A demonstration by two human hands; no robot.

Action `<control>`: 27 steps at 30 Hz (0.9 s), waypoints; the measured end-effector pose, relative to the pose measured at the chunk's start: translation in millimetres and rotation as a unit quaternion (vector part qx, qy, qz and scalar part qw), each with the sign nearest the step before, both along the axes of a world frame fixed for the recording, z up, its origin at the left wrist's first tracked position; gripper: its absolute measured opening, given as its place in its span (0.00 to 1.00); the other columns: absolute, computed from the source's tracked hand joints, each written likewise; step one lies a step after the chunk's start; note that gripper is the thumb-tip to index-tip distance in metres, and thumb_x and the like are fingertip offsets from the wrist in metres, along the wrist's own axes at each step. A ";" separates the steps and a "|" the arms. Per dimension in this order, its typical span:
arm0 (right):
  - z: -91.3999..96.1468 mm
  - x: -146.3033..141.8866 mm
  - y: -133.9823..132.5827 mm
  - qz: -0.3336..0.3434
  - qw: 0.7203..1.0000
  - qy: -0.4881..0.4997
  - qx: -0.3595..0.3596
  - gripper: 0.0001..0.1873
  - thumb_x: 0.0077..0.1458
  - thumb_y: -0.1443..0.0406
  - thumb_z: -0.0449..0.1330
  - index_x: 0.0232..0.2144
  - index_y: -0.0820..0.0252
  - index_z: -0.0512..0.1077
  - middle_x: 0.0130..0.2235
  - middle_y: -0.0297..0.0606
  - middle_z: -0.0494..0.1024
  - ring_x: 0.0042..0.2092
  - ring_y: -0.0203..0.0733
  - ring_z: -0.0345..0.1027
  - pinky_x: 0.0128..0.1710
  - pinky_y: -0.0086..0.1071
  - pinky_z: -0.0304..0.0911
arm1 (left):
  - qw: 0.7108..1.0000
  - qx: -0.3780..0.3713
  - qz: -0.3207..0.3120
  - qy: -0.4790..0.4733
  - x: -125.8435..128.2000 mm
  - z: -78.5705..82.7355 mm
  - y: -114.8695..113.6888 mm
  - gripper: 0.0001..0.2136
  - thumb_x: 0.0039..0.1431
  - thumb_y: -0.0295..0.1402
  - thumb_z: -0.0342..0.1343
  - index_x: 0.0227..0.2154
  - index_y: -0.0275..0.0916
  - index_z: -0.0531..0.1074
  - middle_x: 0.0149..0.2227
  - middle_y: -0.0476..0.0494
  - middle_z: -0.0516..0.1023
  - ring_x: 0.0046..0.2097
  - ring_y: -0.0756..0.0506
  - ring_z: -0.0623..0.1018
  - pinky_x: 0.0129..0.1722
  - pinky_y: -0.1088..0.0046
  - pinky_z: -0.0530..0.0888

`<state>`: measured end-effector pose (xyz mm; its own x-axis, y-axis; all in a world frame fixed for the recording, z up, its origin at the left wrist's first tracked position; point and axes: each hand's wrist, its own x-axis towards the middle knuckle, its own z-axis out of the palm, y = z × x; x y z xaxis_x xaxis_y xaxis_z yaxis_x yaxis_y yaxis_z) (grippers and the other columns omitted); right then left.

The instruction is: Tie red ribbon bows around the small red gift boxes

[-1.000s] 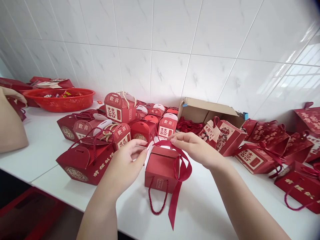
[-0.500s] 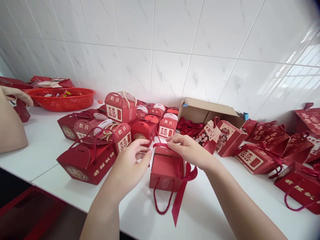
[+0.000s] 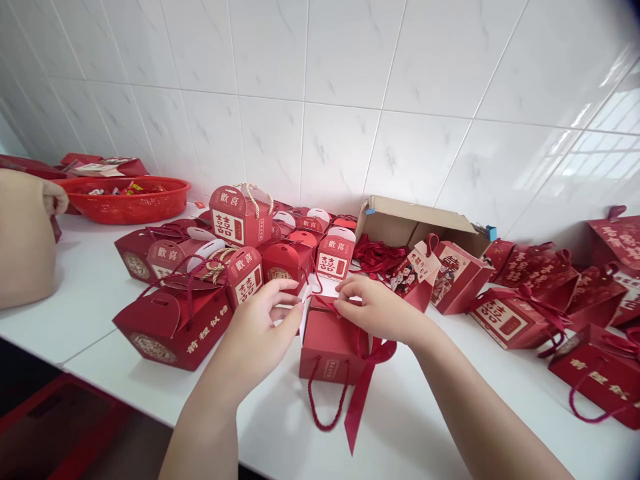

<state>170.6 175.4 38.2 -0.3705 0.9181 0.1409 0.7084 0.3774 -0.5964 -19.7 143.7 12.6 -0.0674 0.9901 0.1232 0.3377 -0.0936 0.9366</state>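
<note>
A red gift box (image 3: pixel 334 331) stands in front of me, with a twisted cord handle (image 3: pixel 327 427) hanging down its near side. A red ribbon (image 3: pixel 361 407) lies across its far top edge, loops at the right side and trails onto the table. My right hand (image 3: pixel 377 308) is curled over the far right of the lid, fingertips pinched at the ribbon there. At the upper left of the box is my left hand (image 3: pixel 267 327), thumb and fingers curled together; what lies between their tips is hidden.
Several red boxes (image 3: pixel 170 327) stand at left and centre. A cardboard carton (image 3: pixel 425 215) holds red ribbons. More boxes (image 3: pixel 507 317) line the right. A red basin (image 3: pixel 125 203) of sweets stands far left, beside another person's arm (image 3: pixel 27 243). A tiled wall backs the table (image 3: pixel 80 320).
My right hand has dipped slightly, and the ribbon and lid edge beneath it sit lower. My left hand is nearly still. The other person's arm at far left has shifted.
</note>
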 end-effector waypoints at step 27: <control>12.0 1.5 -11.9 -0.006 0.998 0.066 -0.006 0.17 0.59 0.60 0.52 0.20 0.59 0.65 0.43 0.37 0.74 0.45 0.42 0.67 0.43 0.34 0.59 | 1.000 0.005 -0.012 0.017 -0.3 2.8 -2.0 0.14 0.56 0.42 0.55 0.44 0.44 0.71 0.43 0.42 0.77 0.47 0.39 0.78 0.44 0.62 0.77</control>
